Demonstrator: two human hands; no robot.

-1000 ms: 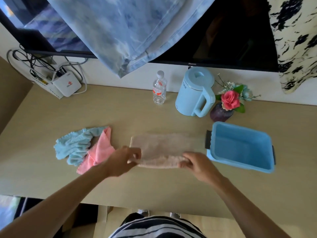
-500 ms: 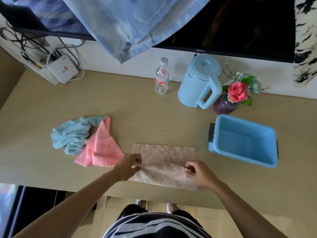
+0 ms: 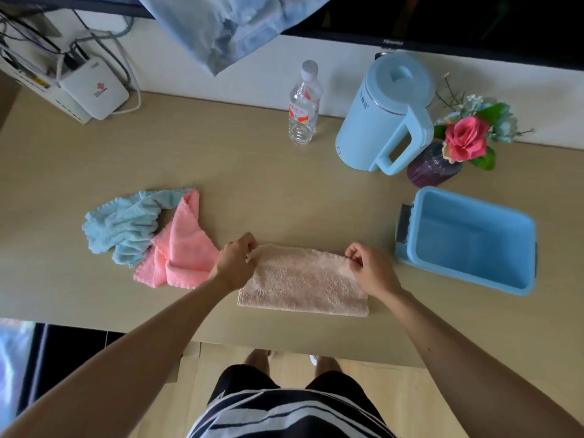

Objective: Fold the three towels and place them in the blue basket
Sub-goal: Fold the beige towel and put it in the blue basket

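Head view: the beige towel (image 3: 303, 281) lay folded on the table (image 3: 252, 172), its far corners pinched by the left hand (image 3: 233, 262) and right hand (image 3: 370, 269). Half a second earlier it lay open, fingers at mid-cloth.

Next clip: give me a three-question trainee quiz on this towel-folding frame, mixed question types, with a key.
1. True or false: the blue basket already holds a towel.
2. Which towel are the left hand and right hand pinching? A) beige towel B) pink towel C) light blue towel
3. Fill in: the pink and light blue towels lie in a heap on the person's ____ side.

Key:
1. False; the basket is empty.
2. A; each hand grips a far corner of the beige towel, which lies folded on the table.
3. Left.
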